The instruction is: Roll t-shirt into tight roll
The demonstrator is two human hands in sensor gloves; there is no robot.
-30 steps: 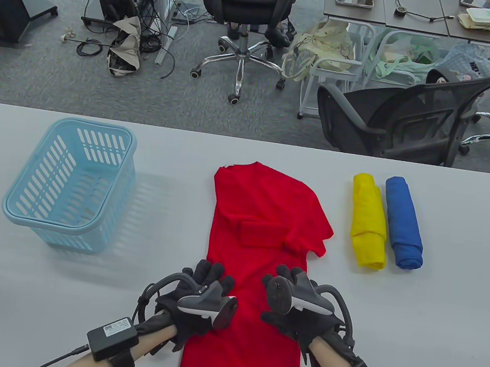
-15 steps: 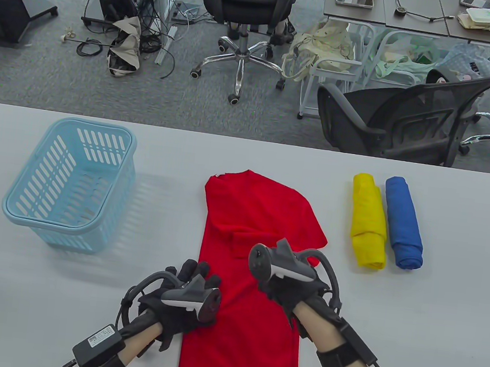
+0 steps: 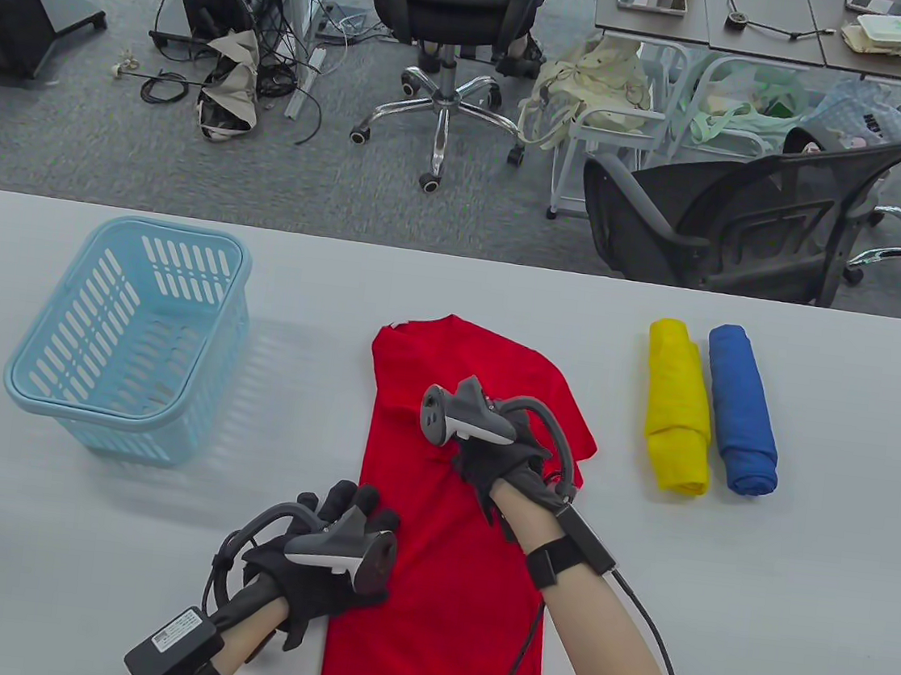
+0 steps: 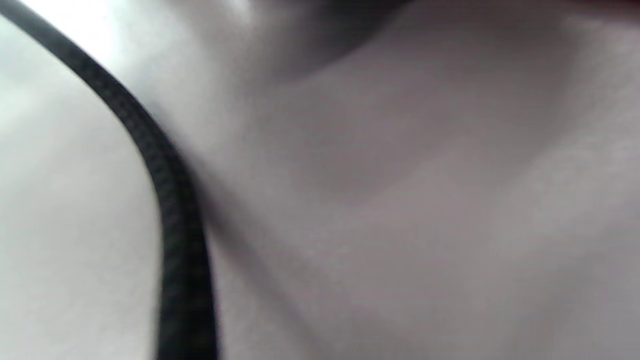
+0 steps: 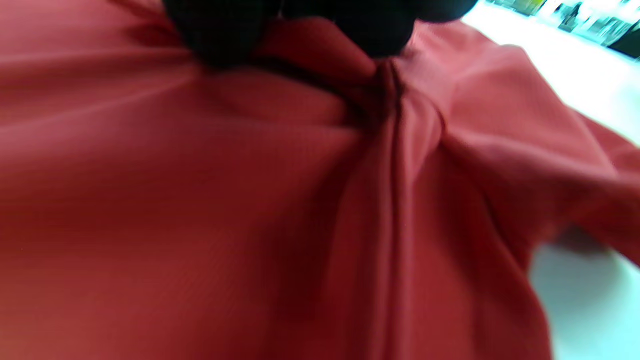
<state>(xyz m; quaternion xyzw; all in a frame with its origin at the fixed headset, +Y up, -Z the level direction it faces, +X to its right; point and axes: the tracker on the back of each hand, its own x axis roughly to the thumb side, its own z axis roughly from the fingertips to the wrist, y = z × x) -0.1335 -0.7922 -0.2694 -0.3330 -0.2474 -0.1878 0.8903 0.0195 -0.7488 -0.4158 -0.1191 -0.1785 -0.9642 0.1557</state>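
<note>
The red t-shirt [image 3: 462,518] is laid out long in the middle of the table [image 3: 795,596], running from the near edge toward the far edge. Its sides seem to be folded in, so a narrow strip is made, which is needed before a tight roll can be started.

The left hand [image 3: 328,559] is rested on the left edge of the shirt, close to the near edge of the table. Its fingers [image 3: 355,501] are kept fairly straight and nothing is gripped; the cloth seems to be pinned flat so it is not dragged. In the left wrist view only a blurry grey surface and a black cable [image 4: 170,200] are shown.

The right hand [image 3: 498,457] is placed further up the shirt, by the bunched sleeve on the right side. In the right wrist view, red cloth is seen gathered into a tight bunch right under the dark fingertips [image 5: 220,35], so a fold of the shirt is judged to be pinched, likely to tuck the sleeve in.

A yellow roll [image 3: 678,408] and a blue roll [image 3: 743,411] are laid side by side, touching, toward the right edge. A light blue basket [image 3: 56,374] is stood toward the left edge.
</note>
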